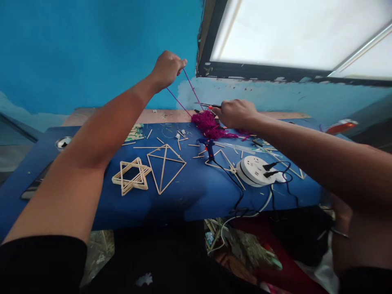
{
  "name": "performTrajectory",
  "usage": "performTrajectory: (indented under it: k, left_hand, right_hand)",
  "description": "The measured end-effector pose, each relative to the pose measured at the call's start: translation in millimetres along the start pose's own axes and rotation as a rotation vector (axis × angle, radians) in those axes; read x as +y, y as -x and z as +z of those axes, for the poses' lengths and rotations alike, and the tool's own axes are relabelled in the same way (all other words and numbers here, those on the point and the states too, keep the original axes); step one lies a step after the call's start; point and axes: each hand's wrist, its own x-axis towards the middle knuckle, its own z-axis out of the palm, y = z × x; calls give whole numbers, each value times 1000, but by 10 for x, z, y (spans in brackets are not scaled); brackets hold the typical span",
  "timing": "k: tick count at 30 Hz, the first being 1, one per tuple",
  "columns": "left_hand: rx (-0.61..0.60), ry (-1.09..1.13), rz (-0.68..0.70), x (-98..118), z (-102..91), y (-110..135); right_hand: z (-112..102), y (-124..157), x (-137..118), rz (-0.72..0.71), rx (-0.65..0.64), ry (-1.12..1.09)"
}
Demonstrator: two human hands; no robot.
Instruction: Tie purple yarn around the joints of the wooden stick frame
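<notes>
The left hand (167, 68) was raised well above the table and closed into a fist on a strand of magenta yarn (183, 92), which was drawn out taut in 2 lines running down to the right. The strand was held high, it seemed, so that it stayed stretched and clear of the clutter below. The right hand (237, 113) was kept low, just beside the tangled yarn pile (210, 124), and was curled around what looked like scissors (210, 106) with a red handle; the blades could not be made out clearly at that distance. The tool's tip was set close to where the 2 taut lines met the pile, between the 2 hands.

Nearer the body, a blue table (190, 192) was spread with stick work: a star (131, 176) built of 2 triangles and a kite-shaped frame (165, 167) were laid flat, well apart from both hands. A blue glue gun (209, 148) was stood near the pile, its cord led to a round white power strip (254, 170). Loose sticks were scattered between them.
</notes>
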Motion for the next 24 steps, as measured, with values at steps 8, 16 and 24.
performTrajectory:
  k: [8,16,24]
  left_hand:
    - [-18,2,13,49,47,107]
    - [-75,-25,18,68,62,171]
    - [-143,-85,-24,6,165,247]
  right_hand:
    - [-126,5,-35,-39,-322,-370]
    - [-213,-40,-47,2,-254,-642]
    - [-459,-90,140,28,-150,-708]
